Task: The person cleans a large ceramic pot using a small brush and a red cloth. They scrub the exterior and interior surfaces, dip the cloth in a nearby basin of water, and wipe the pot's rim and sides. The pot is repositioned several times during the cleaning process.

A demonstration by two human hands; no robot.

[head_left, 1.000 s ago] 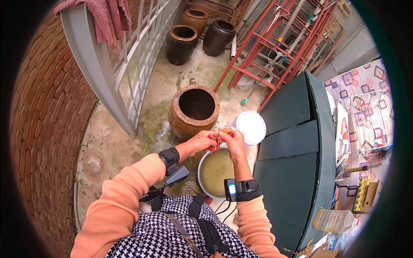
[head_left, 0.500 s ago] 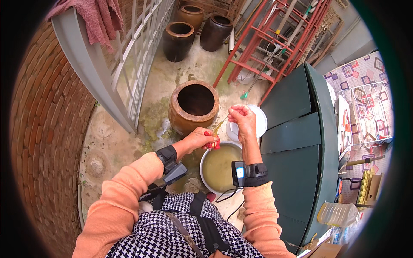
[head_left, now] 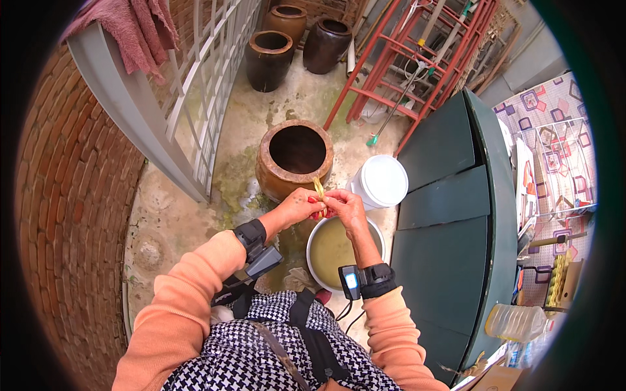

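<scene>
Over the near side of a big brown earthenware jar [head_left: 277,184], my two hands meet. My left hand [head_left: 295,207] is closed around a small red bundle [head_left: 319,214], whose exact kind I cannot make out. A limp yellow-green strip [head_left: 318,185] sticks up from between the fingers. My right hand [head_left: 349,208] pinches close against the bundle, at the base of the strip; its fingertips partly cover what they grip. Just below the hands stands a white-rimmed basin [head_left: 381,242] of cloudy yellowish liquid [head_left: 329,254], partly covered by my right wrist.
A white lidded bucket [head_left: 385,180] stands right of the jar. Several dark jars [head_left: 268,65] are at the back, near red metal frames [head_left: 391,72]. A dark green cabinet [head_left: 440,202] borders the right; a pale metal gate [head_left: 130,98] and brick wall [head_left: 72,195] border the left.
My right hand has come down and left from above the white bucket to meet my left hand. The yellow-green strip, earlier stretched toward the right hand, now stands up between both hands.
</scene>
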